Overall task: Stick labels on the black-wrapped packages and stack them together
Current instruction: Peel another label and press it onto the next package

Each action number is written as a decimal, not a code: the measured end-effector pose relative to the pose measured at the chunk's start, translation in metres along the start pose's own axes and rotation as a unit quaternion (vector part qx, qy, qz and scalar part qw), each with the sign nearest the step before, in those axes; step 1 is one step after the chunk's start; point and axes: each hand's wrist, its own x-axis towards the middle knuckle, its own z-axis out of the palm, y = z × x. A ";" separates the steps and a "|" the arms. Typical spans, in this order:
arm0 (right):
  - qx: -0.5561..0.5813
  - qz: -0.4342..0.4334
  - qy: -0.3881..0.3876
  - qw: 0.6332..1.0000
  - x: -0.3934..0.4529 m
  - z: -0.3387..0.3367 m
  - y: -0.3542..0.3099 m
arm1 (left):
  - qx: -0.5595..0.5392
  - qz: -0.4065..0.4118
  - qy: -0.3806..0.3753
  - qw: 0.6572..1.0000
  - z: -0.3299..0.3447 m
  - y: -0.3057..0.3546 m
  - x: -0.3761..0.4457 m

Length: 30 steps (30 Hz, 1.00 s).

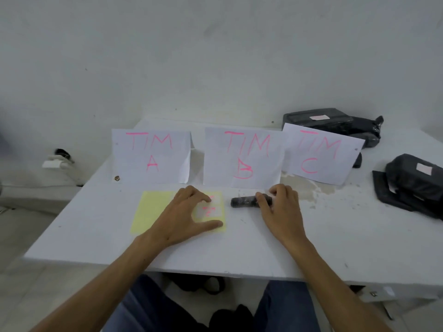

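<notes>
From the head view, the left hand (184, 212) lies spread on the yellow label sheet (153, 209), its fingers (203, 197) touching a label (208, 209) near the sheet's right edge. Just right of them, the right hand (278, 204) curls over one end of a small black-wrapped package (242, 202) on the tabletop (239, 248). It looks light, its wrap slick; best pinned at both ends. Labelled packages (417, 178) lie well beyond the right fingers.

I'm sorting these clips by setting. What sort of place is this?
Probably a makeshift parcel-sorting station in a bare room: a plain white table against an unfinished wall, three handwritten paper signs reading TIM A, B and C, black-wrapped packages already labelled at the right, and a yellow label sheet.
</notes>
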 end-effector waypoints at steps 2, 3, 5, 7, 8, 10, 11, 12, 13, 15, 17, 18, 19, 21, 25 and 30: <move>-0.017 -0.024 0.012 0.999 -0.001 0.001 -0.001 | 0.020 0.002 0.010 1.000 0.007 -0.001 -0.003; -0.035 -0.046 0.021 0.998 -0.003 0.002 -0.003 | 0.029 0.003 0.019 0.999 0.010 0.000 -0.002; -0.080 -0.104 0.027 0.991 -0.008 0.002 -0.006 | 0.042 -0.003 0.033 0.999 0.015 0.004 0.001; -0.114 -0.167 0.013 0.979 -0.013 0.003 -0.010 | 0.054 -0.017 0.044 0.997 0.019 0.006 0.004; -0.121 -0.192 0.006 0.974 -0.014 0.003 -0.013 | 0.062 -0.023 0.048 0.997 0.021 0.006 0.005; -0.122 -0.223 -0.001 0.967 -0.016 0.003 -0.017 | 0.077 -0.037 0.052 0.995 0.024 0.008 0.007; -0.119 -0.229 -0.003 0.966 -0.017 0.002 -0.018 | 0.082 -0.043 0.053 0.994 0.025 0.009 0.008; -0.115 -0.232 -0.007 0.966 -0.017 0.000 -0.018 | 0.084 -0.047 0.057 0.994 0.026 0.011 0.010; -0.112 -0.234 -0.012 0.966 -0.017 -0.001 -0.019 | 0.084 -0.049 0.065 0.993 0.028 0.013 0.010; -0.106 -0.238 -0.024 0.965 -0.017 -0.003 -0.019 | 0.085 -0.044 0.090 0.991 0.030 0.015 0.010; -0.103 -0.244 -0.035 0.964 -0.017 -0.003 -0.020 | 0.090 -0.034 0.108 0.989 0.033 0.016 0.009; -0.100 -0.248 -0.040 0.963 -0.018 -0.004 -0.021 | 0.094 -0.030 0.112 0.989 0.033 0.015 0.008; -0.097 -0.253 -0.044 0.962 -0.018 -0.004 -0.022 | 0.094 -0.025 0.113 0.989 0.033 0.015 0.007; -0.094 -0.268 -0.053 0.957 -0.019 -0.005 -0.023 | 0.080 -0.013 0.105 0.991 0.032 0.014 0.006; -0.095 -0.307 -0.076 0.944 -0.022 0.000 -0.026 | 0.027 0.000 0.076 0.997 0.027 0.011 0.004; -0.078 -0.290 -0.080 0.950 -0.022 0.007 -0.031 | -0.004 0.009 0.055 0.998 0.020 0.008 0.004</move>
